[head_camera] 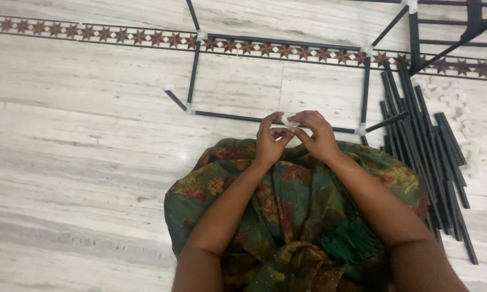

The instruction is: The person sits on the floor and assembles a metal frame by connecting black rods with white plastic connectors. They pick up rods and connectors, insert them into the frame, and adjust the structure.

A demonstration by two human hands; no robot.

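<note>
A dark green cloth (297, 205) with red and yellow flowers lies on pale grey-streaked marble floor (81, 108) crossed by a red-and-white star border (119, 37), beside black rods (432, 157) and white connectors (459, 103)

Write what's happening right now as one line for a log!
left hand: pinching white connector | right hand: pinching same connector | black rod frame: just beyond hands | loose black rods: right

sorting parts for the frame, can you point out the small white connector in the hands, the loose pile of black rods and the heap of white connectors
small white connector (290, 124): head view, the visible bit between the fingertips of both hands
pile of black rods (427, 146): head view, the middle of the bundle
heap of white connectors (453, 101): head view, the heap's centre on the floor
</note>
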